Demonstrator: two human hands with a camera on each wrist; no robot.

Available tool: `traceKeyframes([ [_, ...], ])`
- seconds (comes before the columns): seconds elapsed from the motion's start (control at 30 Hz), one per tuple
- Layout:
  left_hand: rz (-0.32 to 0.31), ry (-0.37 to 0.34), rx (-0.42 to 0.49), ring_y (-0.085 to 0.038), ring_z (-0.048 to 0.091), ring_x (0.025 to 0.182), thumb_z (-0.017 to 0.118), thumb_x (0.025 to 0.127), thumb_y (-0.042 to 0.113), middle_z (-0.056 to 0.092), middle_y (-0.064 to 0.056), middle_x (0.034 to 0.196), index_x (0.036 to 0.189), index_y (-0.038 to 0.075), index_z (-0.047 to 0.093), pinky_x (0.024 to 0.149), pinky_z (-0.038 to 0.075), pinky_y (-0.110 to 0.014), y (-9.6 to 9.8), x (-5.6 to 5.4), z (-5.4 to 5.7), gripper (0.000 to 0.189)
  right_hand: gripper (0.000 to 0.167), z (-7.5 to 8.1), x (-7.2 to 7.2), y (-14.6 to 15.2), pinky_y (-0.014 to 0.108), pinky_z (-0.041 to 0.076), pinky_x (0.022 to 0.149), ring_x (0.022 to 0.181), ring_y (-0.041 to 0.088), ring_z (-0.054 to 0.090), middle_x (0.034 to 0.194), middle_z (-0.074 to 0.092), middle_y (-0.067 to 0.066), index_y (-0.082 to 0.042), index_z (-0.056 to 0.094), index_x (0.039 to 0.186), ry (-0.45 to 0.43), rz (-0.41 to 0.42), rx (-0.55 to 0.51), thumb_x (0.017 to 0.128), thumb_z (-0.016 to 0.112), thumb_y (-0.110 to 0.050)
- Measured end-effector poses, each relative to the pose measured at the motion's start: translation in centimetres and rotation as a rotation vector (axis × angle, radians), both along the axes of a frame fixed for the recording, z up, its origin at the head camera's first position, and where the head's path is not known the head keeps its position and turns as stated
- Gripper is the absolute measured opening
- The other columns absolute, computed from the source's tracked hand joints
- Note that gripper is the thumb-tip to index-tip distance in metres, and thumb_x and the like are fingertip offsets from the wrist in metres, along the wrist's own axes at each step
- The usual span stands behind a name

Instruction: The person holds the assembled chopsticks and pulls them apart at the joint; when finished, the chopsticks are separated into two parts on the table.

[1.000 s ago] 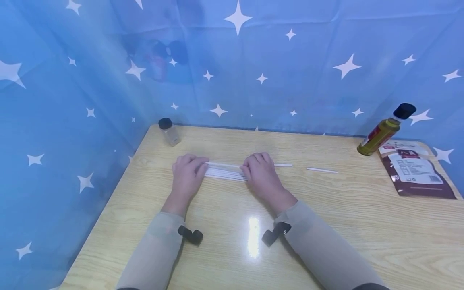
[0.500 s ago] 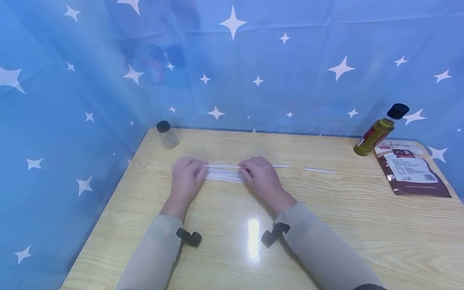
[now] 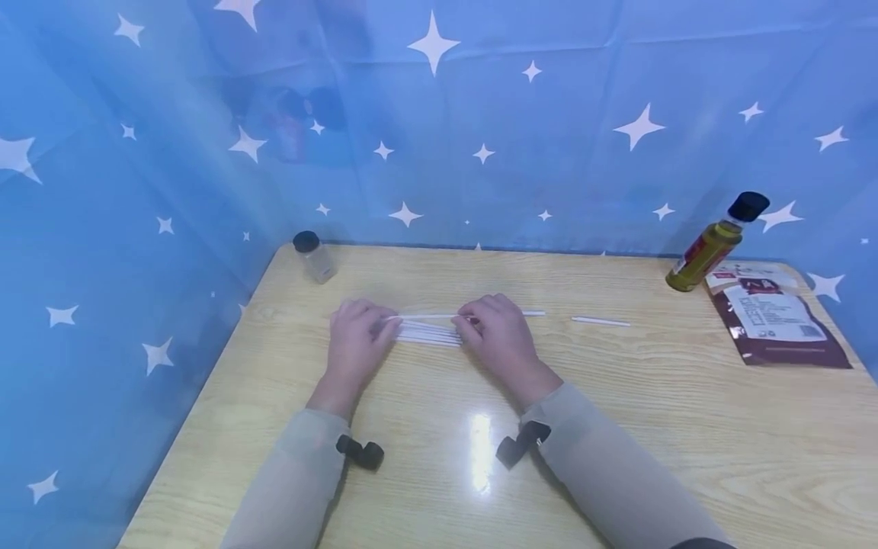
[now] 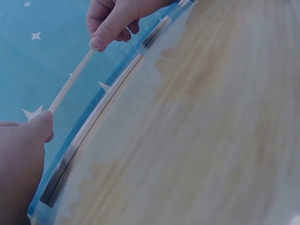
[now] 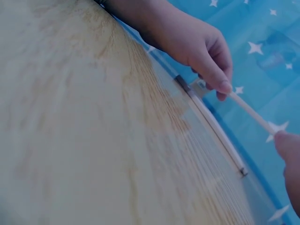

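Observation:
My left hand (image 3: 358,339) and right hand (image 3: 502,334) pinch the two ends of one thin white stick (image 3: 427,316), thumbs against fingertips. Both wrist views show this stick (image 4: 70,82) raised above the tabletop. Below it, between the hands, several similar white sticks (image 3: 428,335) lie side by side on the table, their ends partly hidden by the hands. Past the right hand, the end of another white stick (image 3: 533,313) shows, and farther right lies a separate white stick (image 3: 600,321).
A small clear jar with a black lid (image 3: 314,258) stands at the back left of the wooden table (image 3: 425,503). At the back right are a bottle of yellow-green oil (image 3: 706,255) and a brown-and-white food pouch (image 3: 778,316). A blue starred curtain (image 3: 480,99) borders the back and left.
The stick between my hands has come up off the row of sticks, both hands pinching it. The hands stay nearly in place, and the head view has shifted slightly.

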State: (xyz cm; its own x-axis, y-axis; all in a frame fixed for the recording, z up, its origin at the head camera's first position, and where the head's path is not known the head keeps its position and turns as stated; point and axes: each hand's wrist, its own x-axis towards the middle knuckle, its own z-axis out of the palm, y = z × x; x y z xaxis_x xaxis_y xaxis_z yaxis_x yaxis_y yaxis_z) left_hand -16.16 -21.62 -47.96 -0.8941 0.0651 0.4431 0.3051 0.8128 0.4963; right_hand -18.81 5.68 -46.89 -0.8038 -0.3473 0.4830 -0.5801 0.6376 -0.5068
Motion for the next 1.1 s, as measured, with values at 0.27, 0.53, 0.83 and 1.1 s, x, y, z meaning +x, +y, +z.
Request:
traceKeyframes([
  [0.27,0.000,0.020,-0.011,-0.026,0.059,0.100,0.081,0.097,0.033,0.075,-0.002,0.101,0.104,0.012,0.082,0.096,0.044,-0.046,0.7,0.3,0.3,0.023,0.020,0.0,0.4,0.4,0.043,0.051,0.091,0.087,0.020,0.063,0.089,0.075,-0.001,-0.012,0.080,0.095,0.032,-0.026,0.004,0.098,0.078,-0.031],
  [0.53,-0.032,0.030,-0.003,-0.025,0.059,0.097,0.081,0.097,0.034,0.075,-0.001,0.097,0.102,0.013,0.082,0.093,0.045,-0.043,1.6,0.1,0.3,0.022,0.019,-0.8,0.4,1.8,0.041,0.052,0.085,0.080,0.019,0.063,0.081,0.073,-0.002,-0.011,0.081,0.090,0.167,-0.039,-0.024,0.093,0.084,-0.030],
  [0.83,-0.071,0.049,0.000,-0.022,0.059,0.096,0.082,0.095,0.037,0.075,0.003,0.095,0.099,0.015,0.083,0.094,0.046,-0.042,3.5,-0.1,-0.3,0.022,0.020,-1.0,1.2,4.0,0.044,0.054,0.085,0.079,0.020,0.066,0.082,0.075,0.000,-0.010,0.081,0.090,0.229,-0.054,-0.053,0.087,0.090,-0.027],
  [1.1,-0.119,0.046,-0.018,-0.021,0.059,0.097,0.080,0.097,0.038,0.075,0.003,0.095,0.100,0.016,0.082,0.092,0.047,-0.040,6.0,-0.3,-0.6,0.022,0.019,-0.8,1.8,6.6,0.044,0.052,0.086,0.077,0.020,0.065,0.079,0.074,0.001,-0.008,0.081,0.092,0.186,-0.078,-0.084,0.088,0.089,-0.025],
])
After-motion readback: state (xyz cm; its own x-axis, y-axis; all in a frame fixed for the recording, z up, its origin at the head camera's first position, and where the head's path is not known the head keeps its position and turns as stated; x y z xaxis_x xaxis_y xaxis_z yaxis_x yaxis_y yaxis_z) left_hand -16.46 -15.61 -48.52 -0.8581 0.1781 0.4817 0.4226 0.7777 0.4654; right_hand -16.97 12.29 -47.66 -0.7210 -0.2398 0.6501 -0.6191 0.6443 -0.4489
